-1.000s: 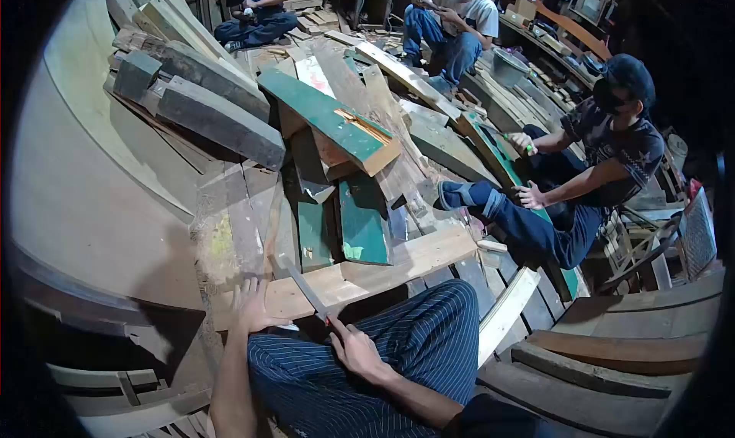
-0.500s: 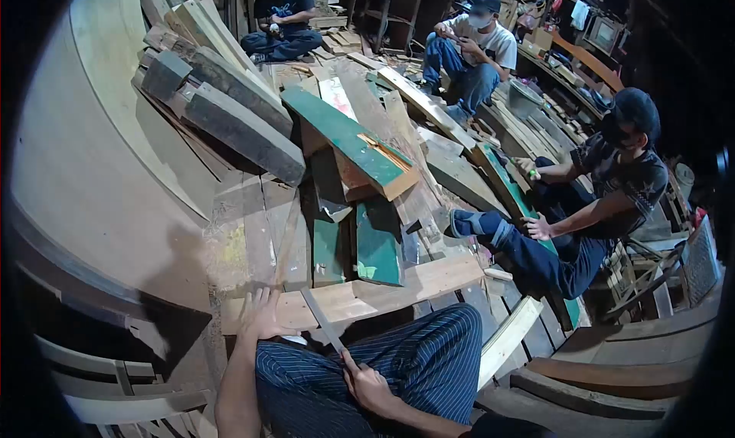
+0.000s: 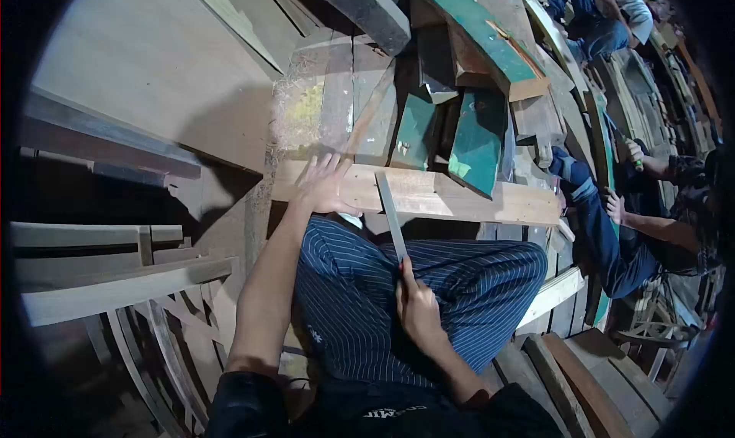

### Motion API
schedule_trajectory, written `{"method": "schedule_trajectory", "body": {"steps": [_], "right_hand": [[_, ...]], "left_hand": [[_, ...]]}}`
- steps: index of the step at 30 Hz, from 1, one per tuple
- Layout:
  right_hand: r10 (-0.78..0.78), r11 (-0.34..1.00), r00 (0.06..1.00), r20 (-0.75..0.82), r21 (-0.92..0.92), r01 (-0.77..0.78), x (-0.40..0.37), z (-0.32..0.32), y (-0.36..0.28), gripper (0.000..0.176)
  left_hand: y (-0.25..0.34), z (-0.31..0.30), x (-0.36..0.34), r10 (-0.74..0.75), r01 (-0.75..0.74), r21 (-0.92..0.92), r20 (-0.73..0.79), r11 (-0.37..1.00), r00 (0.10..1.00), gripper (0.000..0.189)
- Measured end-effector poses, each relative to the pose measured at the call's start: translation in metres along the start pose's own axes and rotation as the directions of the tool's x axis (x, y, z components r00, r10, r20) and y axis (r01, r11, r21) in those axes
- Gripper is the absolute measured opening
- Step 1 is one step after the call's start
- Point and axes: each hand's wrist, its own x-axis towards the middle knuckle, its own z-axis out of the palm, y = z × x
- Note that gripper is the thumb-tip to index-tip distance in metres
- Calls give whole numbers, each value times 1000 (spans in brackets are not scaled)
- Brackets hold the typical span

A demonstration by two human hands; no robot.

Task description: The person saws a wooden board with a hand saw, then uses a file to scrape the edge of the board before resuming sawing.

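Saw (image 3: 392, 217) was gripped at its handle in closed right hand (image 3: 417, 304), on the near side of plank (image 3: 475, 199). Its long axis ran from that grip away across the plank, tip pointing slightly left. Left hand (image 3: 325, 184) lay flat, fingers spread, on plank's left end.

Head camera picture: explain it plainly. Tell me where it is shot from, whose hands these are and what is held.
No machine here: a person wears a camera on the head, so you look down over their own arms and striped trousers. The left hand presses flat on a pale plank lying across scrap boards. The right hand grips the handle of a saw, whose blade lies across that plank. Behind it lie green boards. At the right sits another person, not the wearer.
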Motion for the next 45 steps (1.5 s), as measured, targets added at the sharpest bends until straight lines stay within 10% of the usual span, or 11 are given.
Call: {"method": "schedule_trajectory", "body": {"steps": [5,24,29,35,45], "right_hand": [[-29,999,998,-63,33,31,81,10,-7,55],[61,998,992,108,-1,-61,-35,-24,-8,60],[-58,998,998,-15,-38,57,60,9,-7,61],[102,995,990,99,-30,-99,-32,-19,-6,66],[68,997,998,13,-32,-68,33,-1,-15,57]], "left_hand": [[0,1,1,-20,20,-3,-4,1000,1000,132],[-1,-6,2,-17,19,-40,34,999,999,134],[5,-9,4,-48,47,13,86,999,995,137],[5,-14,3,-12,12,-13,51,1000,999,135],[6,-17,1,11,-10,-9,80,1000,997,137]]}}
